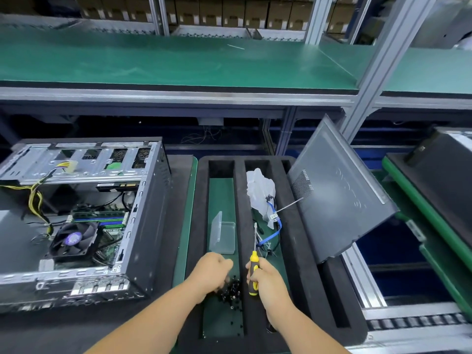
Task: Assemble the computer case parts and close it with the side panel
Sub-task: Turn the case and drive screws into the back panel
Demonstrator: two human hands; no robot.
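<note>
The open computer case (143, 226) lies on its side at the left, its motherboard, fan and cables exposed. Its grey side panel (339, 190) leans tilted against the right end of a black foam tray (301, 251). My right hand (268, 279) grips a yellow-and-black screwdriver (254, 261), its shaft pointing away from me. My left hand (213, 272) hovers with curled fingers over a pile of small black screws (229, 292) in the tray's left slot. Whether it pinches a screw is hidden.
A clear plastic box (222, 236) with its lid up sits in the left slot. A crumpled plastic bag (260, 190) and blue cables (273, 231) fill the middle slot. A green shelf (178, 62) runs above. Another case (444, 159) stands at far right.
</note>
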